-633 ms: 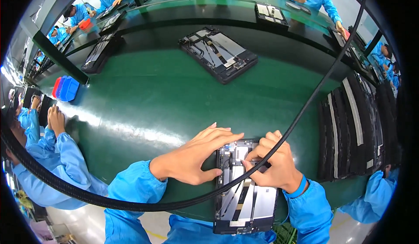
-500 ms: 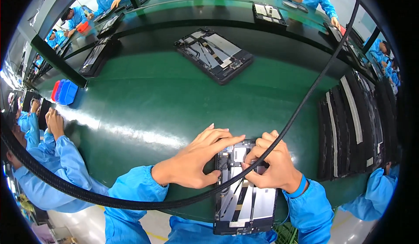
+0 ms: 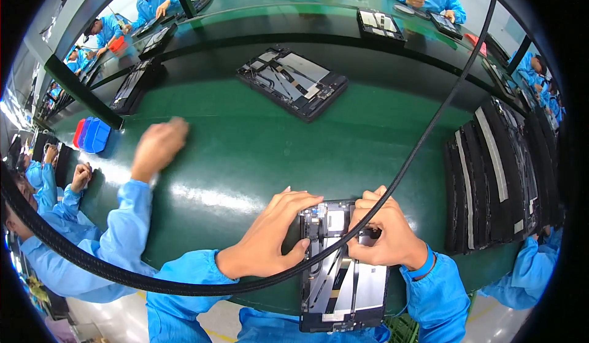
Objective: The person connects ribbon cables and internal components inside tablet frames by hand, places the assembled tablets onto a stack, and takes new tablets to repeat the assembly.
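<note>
An opened tablet (image 3: 372, 281), its inner boards, ribbon cables and pale silver panels showing, lies at the bench's front edge with its lower end over my lap. My left hand (image 3: 264, 235) rests along its upper left edge, fingers stretched out and thumb apart, touching the frame. Over the tablet's upper right part, the fingers of my right hand (image 3: 389, 235) are pinched together, pressed near a dark part. Whatever lies between those fingertips is hidden. A black cable (image 3: 402, 180) passes in front of the right hand and the tablet.
Another opened tablet (image 3: 294, 82) lies at mid-bench. Black padded trays (image 3: 491, 177) stand stacked at right. Blue (image 3: 97, 135) and red bins sit at left. A co-worker's blurred hand (image 3: 161, 148) reaches in from the left. A thick braided hose (image 3: 123, 271) crosses the lower left.
My left fingers have drawn back slightly along the tablet's edge. My right hand stays pinched near the same spot, slightly shifted. The left co-worker's hand has swung in over the bench.
</note>
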### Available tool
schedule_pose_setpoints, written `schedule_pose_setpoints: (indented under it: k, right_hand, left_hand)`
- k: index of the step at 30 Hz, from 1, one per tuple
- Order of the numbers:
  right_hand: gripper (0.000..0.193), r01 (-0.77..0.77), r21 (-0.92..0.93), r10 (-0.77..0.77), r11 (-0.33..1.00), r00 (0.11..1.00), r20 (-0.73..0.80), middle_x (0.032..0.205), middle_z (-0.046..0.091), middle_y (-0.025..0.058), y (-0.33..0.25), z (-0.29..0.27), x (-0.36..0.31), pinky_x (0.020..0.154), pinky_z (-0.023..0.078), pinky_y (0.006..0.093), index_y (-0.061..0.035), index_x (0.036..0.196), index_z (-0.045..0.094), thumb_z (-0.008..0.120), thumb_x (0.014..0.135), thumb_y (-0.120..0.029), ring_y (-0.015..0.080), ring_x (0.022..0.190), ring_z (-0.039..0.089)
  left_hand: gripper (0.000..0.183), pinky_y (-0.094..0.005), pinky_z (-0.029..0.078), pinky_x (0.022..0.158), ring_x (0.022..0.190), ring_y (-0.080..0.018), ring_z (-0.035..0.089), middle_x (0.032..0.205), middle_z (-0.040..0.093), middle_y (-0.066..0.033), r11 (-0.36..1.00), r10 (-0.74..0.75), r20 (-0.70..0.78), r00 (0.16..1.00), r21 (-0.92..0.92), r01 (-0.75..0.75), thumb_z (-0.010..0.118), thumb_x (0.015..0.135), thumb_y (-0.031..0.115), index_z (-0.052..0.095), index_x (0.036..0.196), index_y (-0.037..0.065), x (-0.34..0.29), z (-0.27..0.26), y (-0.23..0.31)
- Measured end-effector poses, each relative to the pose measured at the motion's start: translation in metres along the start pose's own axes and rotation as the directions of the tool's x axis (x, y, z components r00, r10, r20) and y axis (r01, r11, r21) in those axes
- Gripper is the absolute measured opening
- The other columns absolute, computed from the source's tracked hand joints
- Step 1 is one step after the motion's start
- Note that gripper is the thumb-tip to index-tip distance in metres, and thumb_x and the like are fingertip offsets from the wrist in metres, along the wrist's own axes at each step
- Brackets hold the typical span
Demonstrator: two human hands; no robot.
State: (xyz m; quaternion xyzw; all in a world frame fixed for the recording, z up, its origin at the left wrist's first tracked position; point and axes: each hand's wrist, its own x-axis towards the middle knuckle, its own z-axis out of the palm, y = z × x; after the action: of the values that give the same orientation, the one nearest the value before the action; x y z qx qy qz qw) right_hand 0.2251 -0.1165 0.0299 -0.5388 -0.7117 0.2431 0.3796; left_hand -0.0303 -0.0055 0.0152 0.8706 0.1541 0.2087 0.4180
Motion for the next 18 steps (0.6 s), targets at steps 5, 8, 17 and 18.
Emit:
schedule_pose_setpoints:
  k: [5, 8, 17, 18]
  right_hand:
    - [0.018, 0.036, -0.042, -0.034, 0.998, 0.999, 0.03, 0.067, 0.048, 0.0017, 0.001, -0.001, -0.004, 0.075, 0.032, 0.04, -0.0124, 0.065, 0.06, 0.079, 0.065, -0.01, 0.0241, 0.07, 0.048]
    - [0.018, 0.027, -0.048, -0.024, 0.998, 0.997, 0.074, 0.067, 0.053, -0.0022, 0.003, -0.004, -0.007, 0.079, 0.032, 0.0392, -0.0166, 0.066, 0.065, 0.083, 0.064, -0.015, 0.0206, 0.074, 0.05]
    - [0.018, 0.061, -0.041, -0.059, 0.997, 0.997, 0.056, 0.068, 0.055, -0.0018, 0.009, -0.007, -0.012, 0.079, 0.032, 0.0397, -0.0168, 0.064, 0.065, 0.083, 0.062, -0.015, 0.0212, 0.075, 0.052]
    - [0.018, 0.06, -0.04, -0.058, 0.997, 0.997, 0.055, 0.068, 0.055, -0.0018, 0.01, -0.007, -0.013, 0.079, 0.032, 0.0397, -0.0168, 0.064, 0.065, 0.083, 0.062, -0.015, 0.0212, 0.075, 0.052]
  left_hand:
    - [0.034, -0.0542, 0.05, 0.11, 0.115, -0.0352, 0.064, 0.119, 0.067, -0.0148, 0.975, 0.149, -0.172, 0.974, 0.189, -0.116, 0.082, 0.079, 0.007, 0.077, 0.112, 0.004, -0.015, 0.009, 0.001]
    - [0.023, -0.0539, 0.053, 0.106, 0.113, -0.0356, 0.063, 0.111, 0.066, -0.0111, 0.973, 0.132, -0.13, 0.983, 0.207, -0.104, 0.081, 0.082, 0.006, 0.079, 0.105, 0.008, -0.02, 0.008, 0.007]
    - [0.033, -0.0434, 0.056, 0.094, 0.099, -0.0305, 0.069, 0.097, 0.07, -0.0088, 0.897, 0.171, -0.143, 0.975, 0.432, -0.094, 0.082, 0.08, 0.012, 0.079, 0.113, 0.006, -0.019, 0.027, 0.033]
    - [0.033, -0.0434, 0.056, 0.094, 0.099, -0.0305, 0.069, 0.097, 0.07, -0.0088, 0.897, 0.171, -0.142, 0.975, 0.432, -0.094, 0.082, 0.08, 0.012, 0.079, 0.113, 0.006, -0.019, 0.029, 0.035]
